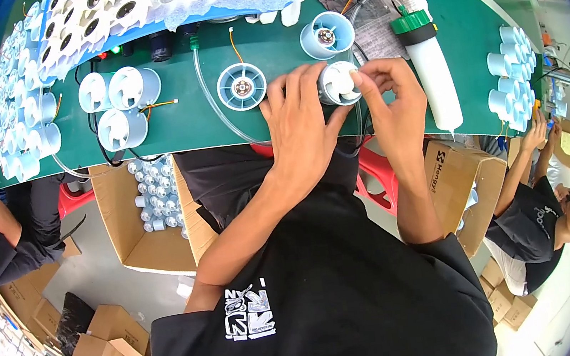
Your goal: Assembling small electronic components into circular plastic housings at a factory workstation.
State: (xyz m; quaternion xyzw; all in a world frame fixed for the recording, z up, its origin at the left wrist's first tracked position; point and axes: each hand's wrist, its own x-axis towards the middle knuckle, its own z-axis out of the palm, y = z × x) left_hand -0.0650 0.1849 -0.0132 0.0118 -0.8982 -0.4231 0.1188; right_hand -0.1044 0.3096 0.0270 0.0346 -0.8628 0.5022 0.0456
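Between the fingers (309, 85), a fan (340, 85)

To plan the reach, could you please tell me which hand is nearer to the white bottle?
The right hand, just left of the bottle; the left hand is farther left, on the fan's left side.

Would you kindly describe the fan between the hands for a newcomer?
On the green table, near its front edge, are the left hand and right hand. Between them is the round pale-blue fan. Its white blades show, whereas the fan left of it and the fan beyond show spokes.
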